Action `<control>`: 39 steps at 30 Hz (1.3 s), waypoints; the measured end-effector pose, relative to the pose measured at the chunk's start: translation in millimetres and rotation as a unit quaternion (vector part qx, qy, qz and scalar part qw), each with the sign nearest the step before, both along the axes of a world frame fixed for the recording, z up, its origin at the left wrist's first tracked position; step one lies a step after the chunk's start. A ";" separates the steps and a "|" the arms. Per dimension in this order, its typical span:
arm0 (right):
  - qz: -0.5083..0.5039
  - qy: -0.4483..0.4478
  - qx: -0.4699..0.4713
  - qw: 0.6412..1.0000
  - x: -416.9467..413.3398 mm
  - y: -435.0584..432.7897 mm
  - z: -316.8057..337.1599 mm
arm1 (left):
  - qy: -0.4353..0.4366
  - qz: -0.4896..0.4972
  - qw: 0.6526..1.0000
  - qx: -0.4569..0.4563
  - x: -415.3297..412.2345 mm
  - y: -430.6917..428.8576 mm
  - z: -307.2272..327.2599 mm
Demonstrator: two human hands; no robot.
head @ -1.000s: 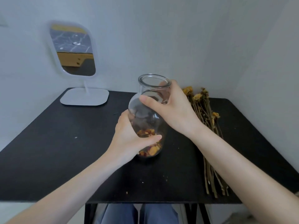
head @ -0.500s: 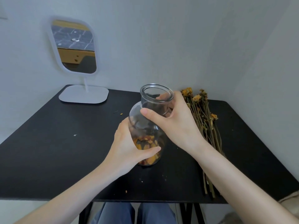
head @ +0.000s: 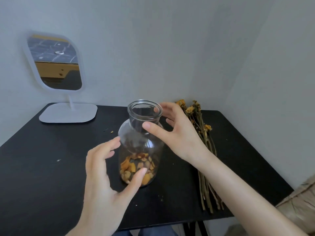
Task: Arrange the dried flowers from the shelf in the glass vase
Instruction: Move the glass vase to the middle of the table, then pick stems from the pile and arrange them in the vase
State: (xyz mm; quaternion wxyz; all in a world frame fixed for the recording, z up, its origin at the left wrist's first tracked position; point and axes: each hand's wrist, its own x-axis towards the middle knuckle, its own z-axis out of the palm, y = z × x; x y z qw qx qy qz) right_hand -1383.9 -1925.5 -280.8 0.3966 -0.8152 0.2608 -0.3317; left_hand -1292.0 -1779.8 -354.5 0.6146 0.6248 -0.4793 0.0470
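A clear glass vase (head: pixel 140 143) stands upright on the black table (head: pixel 42 176), with orange dried petals (head: pixel 134 165) lying in its bottom. My left hand (head: pixel 102 184) hovers by the vase's lower left side with its fingers spread and relaxed, the thumb in front of the base. My right hand (head: pixel 179 133) is loosely spread around the neck, thumb at the front and fingers behind the rim, not gripping it. A bunch of dried yellow flowers (head: pixel 205 167) lies flat on the table right of the vase, partly hidden by my right forearm.
A white standing mirror (head: pixel 56 65) is at the table's back left corner. Small petal crumbs dot the table. Grey walls close in behind and on the right. Something beige (head: pixel 301 205) shows past the table's right front corner.
Both hands gripped the vase and lowered it toward the table. Now the vase stands on the table and both hands have loosened and spread away from it.
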 end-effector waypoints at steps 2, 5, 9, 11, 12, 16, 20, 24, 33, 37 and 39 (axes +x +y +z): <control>-0.022 -0.005 -0.001 1.000 -13.7 -9.8 3.7 | -0.067 -0.025 0.997 -0.022 -18.4 -1.5 4.0; -0.068 -0.010 0.016 0.997 -38.2 -34.1 5.0 | -0.102 -0.093 0.990 -0.019 -49.6 -22.9 7.7; -0.127 0.033 0.022 0.991 -73.0 -78.2 -7.8 | 0.031 -0.198 0.978 0.063 -82.5 -80.8 8.1; -0.167 0.060 0.015 0.984 -87.6 -101.4 -21.1 | 0.093 -0.193 0.971 0.108 -88.9 -118.8 2.5; -0.186 0.078 0.010 0.979 -93.3 -111.8 -27.9 | 0.116 -0.180 0.969 0.126 -89.0 -137.3 -0.6; -0.226 0.184 0.012 0.956 -101.2 -141.0 -50.7 | 0.171 -0.083 0.960 0.204 -81.1 -196.1 -9.8; -0.227 0.245 0.022 0.942 -96.4 -153.6 -63.5 | 0.138 -0.009 0.937 0.320 -74.3 -224.2 -15.9; -0.222 0.276 0.013 0.935 -90.6 -158.9 -69.4 | 0.126 0.003 0.917 0.379 -72.3 -229.4 -16.8; -0.220 0.318 0.044 0.921 -84.4 -161.7 -73.7 | 0.108 0.027 0.917 0.382 -72.0 -228.4 -12.1; -0.228 0.321 0.047 0.918 -85.3 -163.8 -72.4 | 0.123 0.018 0.925 0.359 -70.6 -227.5 -9.7; -0.232 0.315 0.038 0.919 -85.1 -163.2 -71.9 | 0.152 0.010 0.928 0.341 -70.2 -227.2 -8.7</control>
